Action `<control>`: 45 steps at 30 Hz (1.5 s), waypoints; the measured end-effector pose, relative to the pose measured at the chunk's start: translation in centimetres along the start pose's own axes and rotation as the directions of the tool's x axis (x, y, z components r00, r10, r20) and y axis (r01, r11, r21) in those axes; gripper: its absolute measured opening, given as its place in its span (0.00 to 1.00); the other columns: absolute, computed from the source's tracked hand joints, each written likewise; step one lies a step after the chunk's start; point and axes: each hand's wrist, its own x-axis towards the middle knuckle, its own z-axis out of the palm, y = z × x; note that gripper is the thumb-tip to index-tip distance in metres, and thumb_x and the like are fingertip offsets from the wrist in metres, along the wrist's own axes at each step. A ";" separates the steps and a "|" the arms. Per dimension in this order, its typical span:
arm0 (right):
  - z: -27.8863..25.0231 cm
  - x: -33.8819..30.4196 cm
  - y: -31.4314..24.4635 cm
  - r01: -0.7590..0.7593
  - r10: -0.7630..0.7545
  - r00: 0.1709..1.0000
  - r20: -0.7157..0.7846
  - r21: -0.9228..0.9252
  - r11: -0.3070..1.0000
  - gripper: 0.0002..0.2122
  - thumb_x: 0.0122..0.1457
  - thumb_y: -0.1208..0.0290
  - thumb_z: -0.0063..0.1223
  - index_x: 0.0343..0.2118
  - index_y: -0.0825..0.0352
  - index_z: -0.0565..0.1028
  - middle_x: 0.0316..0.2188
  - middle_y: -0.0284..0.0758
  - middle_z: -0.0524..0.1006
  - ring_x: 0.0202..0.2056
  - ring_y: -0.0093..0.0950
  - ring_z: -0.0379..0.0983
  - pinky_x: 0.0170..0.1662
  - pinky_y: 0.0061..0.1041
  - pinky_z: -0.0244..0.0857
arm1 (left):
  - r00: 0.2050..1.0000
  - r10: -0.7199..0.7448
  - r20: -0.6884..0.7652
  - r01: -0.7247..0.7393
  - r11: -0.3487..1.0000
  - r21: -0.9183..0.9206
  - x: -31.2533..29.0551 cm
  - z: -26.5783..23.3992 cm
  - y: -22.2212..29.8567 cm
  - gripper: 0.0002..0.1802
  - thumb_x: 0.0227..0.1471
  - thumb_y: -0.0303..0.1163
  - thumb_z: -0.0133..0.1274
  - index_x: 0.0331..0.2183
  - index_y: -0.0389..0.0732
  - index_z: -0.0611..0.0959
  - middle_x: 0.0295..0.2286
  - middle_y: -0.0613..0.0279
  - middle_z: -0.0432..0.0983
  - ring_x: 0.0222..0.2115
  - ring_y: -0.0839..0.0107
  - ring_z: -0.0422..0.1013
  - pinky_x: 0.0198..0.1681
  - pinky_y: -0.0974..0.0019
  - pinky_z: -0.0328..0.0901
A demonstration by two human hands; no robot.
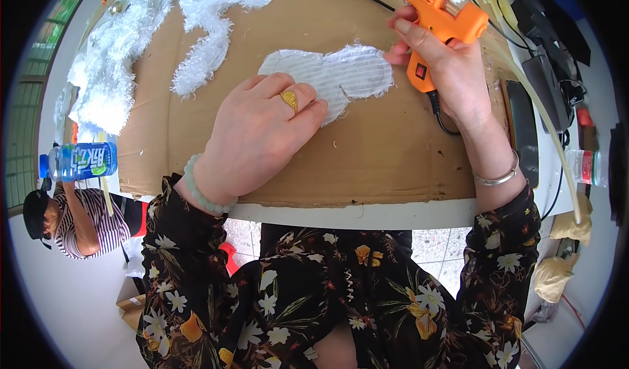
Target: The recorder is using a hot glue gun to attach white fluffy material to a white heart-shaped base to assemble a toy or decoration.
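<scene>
My right hand (pixel 452 67) is wrapped round an orange hot glue gun (pixel 429 8), held above the far right of the cardboard. The gun's nozzle end points to the far left, and a black cord runs from its handle. Under the fingers of my left hand (pixel 265 130) lies a white fabric piece (pixel 357 71) with rounded lobes and frayed edges. Those fingers are bent and press down on its left part; their tips are partly hidden, and I see no grip round the fabric.
Brown cardboard (pixel 393 153) covers the white table. Fluffy white fabric pieces (pixel 203 28) lie at the far left. A blue-labelled bottle (pixel 82 161) stands at the left edge, a dark phone (pixel 522 126) at the right. Beyond the left edge is another person (pixel 92 218) in a striped top.
</scene>
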 end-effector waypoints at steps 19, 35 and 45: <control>4.5 -1.8 -0.2 -0.101 0.106 0.994 0.013 -0.221 0.970 0.09 0.56 0.75 0.50 0.39 0.70 0.71 0.34 0.33 0.75 0.25 0.17 0.71 0.32 0.20 0.70 | 1.000 -0.026 0.002 0.026 1.000 -0.010 -3.5 -1.0 -1.6 0.09 0.33 0.27 0.52 0.26 0.41 0.79 0.26 0.68 0.71 0.28 0.69 0.68 0.31 0.68 0.64; 3.7 -1.6 -1.6 -0.192 0.194 0.981 -0.017 -0.236 0.953 0.10 0.56 0.74 0.51 0.40 0.69 0.71 0.33 0.30 0.74 0.25 0.16 0.71 0.30 0.18 0.68 | 1.000 -0.013 -0.025 0.013 1.000 -0.015 -2.4 -1.3 -1.8 0.10 0.32 0.28 0.51 0.25 0.41 0.78 0.26 0.68 0.70 0.27 0.70 0.66 0.30 0.68 0.63; 2.5 -1.2 -1.2 -0.180 0.191 0.981 0.018 -0.252 0.951 0.10 0.55 0.73 0.53 0.38 0.69 0.71 0.30 0.28 0.73 0.26 0.16 0.71 0.30 0.16 0.67 | 1.000 -0.023 -0.020 0.023 1.000 -0.004 -1.5 -1.0 -1.3 0.07 0.34 0.29 0.51 0.24 0.42 0.77 0.25 0.68 0.69 0.26 0.71 0.66 0.31 0.67 0.63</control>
